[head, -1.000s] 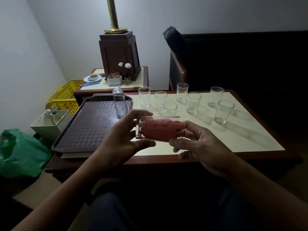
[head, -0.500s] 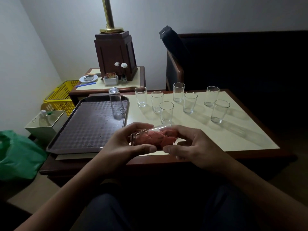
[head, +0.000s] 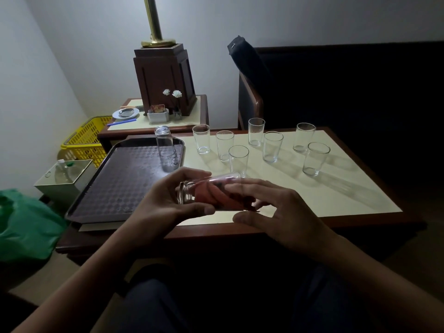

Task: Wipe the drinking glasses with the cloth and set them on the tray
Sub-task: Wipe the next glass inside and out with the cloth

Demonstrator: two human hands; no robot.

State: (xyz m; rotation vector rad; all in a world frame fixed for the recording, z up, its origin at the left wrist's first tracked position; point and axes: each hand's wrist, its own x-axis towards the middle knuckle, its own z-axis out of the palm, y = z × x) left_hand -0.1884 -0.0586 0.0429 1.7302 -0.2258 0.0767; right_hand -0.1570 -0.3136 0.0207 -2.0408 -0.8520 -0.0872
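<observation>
My left hand [head: 165, 205] grips the held glass [head: 189, 194] by its thick base, fingers curled over the top and thumb underneath. The glass lies on its side in the air above the near edge of the surface [head: 348, 188], base to the left and mouth to the right. The red cloth [head: 211, 197] is stuffed inside it and fills most of it. My right hand [head: 278, 212] closes on the mouth end, fingers laid across the top of the glass and thumb below; that end is blurred, so I cannot tell whether any fingertip reaches the cloth.

The brown tray [head: 113, 188] sits on the left part of the surface, and one upturned glass [head: 165, 150] stands mouth down near its far right corner. Seven upright glasses [head: 272, 146] stand in a loose group on the pale top beyond my hands, to the right of the tray, none touching another.

A yellow basket [head: 84, 140] and a green bag [head: 26, 224] are on the floor to the left.
</observation>
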